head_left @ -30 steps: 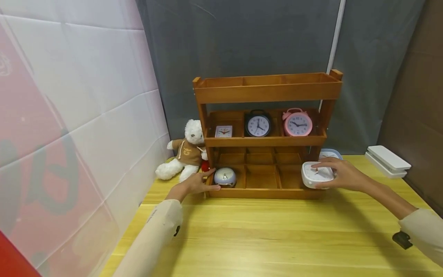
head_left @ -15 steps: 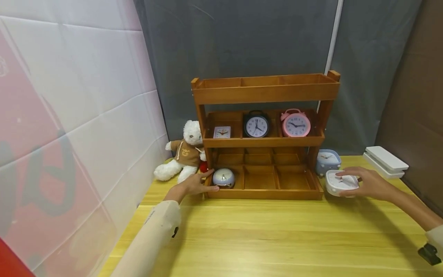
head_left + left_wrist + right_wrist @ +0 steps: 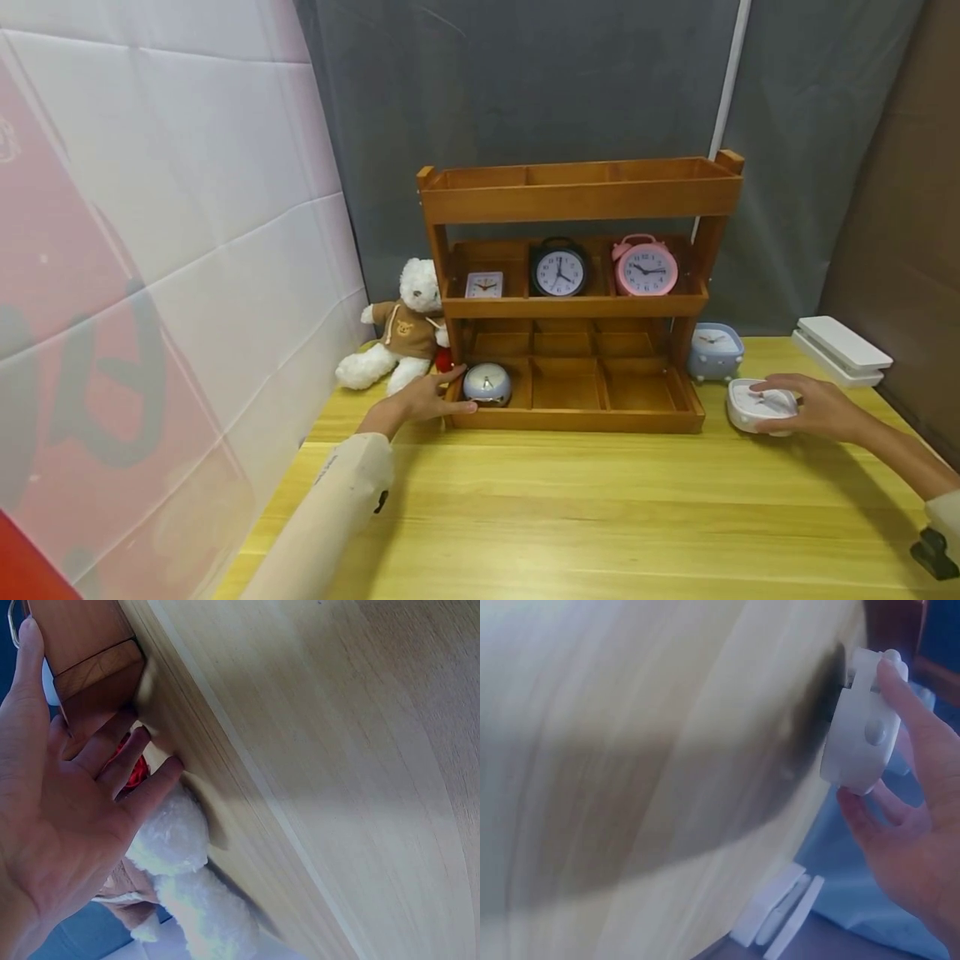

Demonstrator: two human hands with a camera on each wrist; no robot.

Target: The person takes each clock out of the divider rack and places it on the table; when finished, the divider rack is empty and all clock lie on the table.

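Right hand pinches a white, rounded-square alarm clock of plastic look, thumb and fingers on opposite sides. Clock sits at the fingertips, left of the palm, dial turned upward. Outline nearly square, so no long axis worth noting. Whether its underside touches the light yellow wood-grain table — cannot tell; a dark shadow lies beside it in the right wrist view.

Position: outside the brown wooden three-tier shelf, off its lower right corner, a gap between. Just behind the white clock, slightly to the left: a pale blue, rounded-square alarm clock, upright. The right hand is much the nearer to both.

Left hand at the shelf's lower left corner, thumb along the front, the other fingers spread and fairly straight at the side. Likely a steadying touch. Beside it, inside the bottom-left front compartment, a round lavender clock — near the fingers, outside their hold.
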